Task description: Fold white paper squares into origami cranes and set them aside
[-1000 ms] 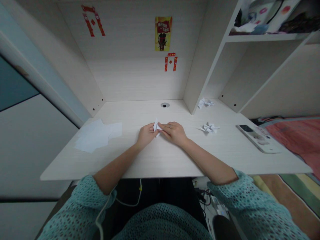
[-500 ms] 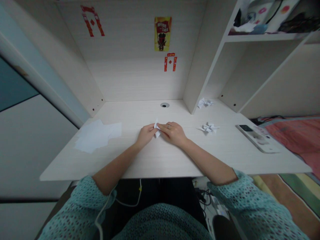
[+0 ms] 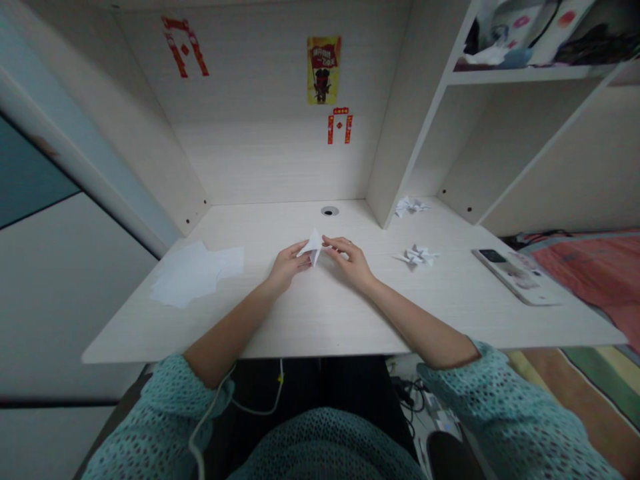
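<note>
A small piece of folded white paper (image 3: 314, 245) is held just above the desk, its flaps spread and one point facing away from me. My left hand (image 3: 289, 264) pinches it from the left side, with some fingers under it. On the other side, the fingertips of my right hand (image 3: 350, 259) grip its right edge. To the right lies a small heap of folded paper pieces (image 3: 418, 256), and a second heap of folded pieces (image 3: 411, 207) sits behind it by the upright panel. Loose white paper sheets (image 3: 187, 273) overlap on the left.
The white desk (image 3: 300, 327) has a cable hole (image 3: 329, 211) near its back wall. An upright panel (image 3: 425, 113) rises on the right. A pale flat case with a dark window (image 3: 515, 277) lies at the right. A white cable (image 3: 205, 427) hangs by my left arm.
The folded paper has opened out from a narrow, flat shape into spread flaps. My right hand has drawn slightly right, and my left fingers have moved lower under the paper.
</note>
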`<move>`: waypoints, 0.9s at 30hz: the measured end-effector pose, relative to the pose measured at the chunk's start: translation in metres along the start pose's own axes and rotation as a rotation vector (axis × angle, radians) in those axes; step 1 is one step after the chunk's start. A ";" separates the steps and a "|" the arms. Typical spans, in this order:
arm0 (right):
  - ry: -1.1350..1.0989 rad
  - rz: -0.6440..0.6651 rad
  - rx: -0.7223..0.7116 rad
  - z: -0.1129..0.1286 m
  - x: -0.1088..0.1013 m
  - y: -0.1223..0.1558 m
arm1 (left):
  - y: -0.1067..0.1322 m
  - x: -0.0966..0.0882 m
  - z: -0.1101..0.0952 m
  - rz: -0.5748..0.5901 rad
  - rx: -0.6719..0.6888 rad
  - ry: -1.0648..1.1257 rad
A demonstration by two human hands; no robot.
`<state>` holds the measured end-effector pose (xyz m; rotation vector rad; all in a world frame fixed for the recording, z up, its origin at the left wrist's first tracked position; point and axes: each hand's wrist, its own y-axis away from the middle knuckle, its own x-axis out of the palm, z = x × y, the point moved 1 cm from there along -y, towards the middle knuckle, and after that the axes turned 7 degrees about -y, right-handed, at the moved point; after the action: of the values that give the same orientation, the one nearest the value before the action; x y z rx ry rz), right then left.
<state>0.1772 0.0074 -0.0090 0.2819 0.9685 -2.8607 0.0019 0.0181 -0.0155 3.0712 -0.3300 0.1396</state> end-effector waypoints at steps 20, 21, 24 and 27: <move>-0.037 -0.007 0.206 -0.016 0.005 0.003 | 0.009 0.007 -0.009 -0.013 0.208 -0.410; -0.038 -0.007 0.208 -0.017 0.005 0.003 | 0.011 0.007 -0.010 -0.012 0.244 -0.460; -0.062 0.023 0.223 -0.020 0.005 0.003 | 0.016 0.007 -0.013 -0.005 0.368 -0.672; -0.071 0.041 0.228 -0.020 0.004 0.003 | 0.020 0.008 -0.015 -0.037 0.421 -0.891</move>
<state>0.1768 0.0168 -0.0273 0.2139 0.6178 -2.9221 0.0044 -0.0018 0.0014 3.3205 -0.2861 -1.3418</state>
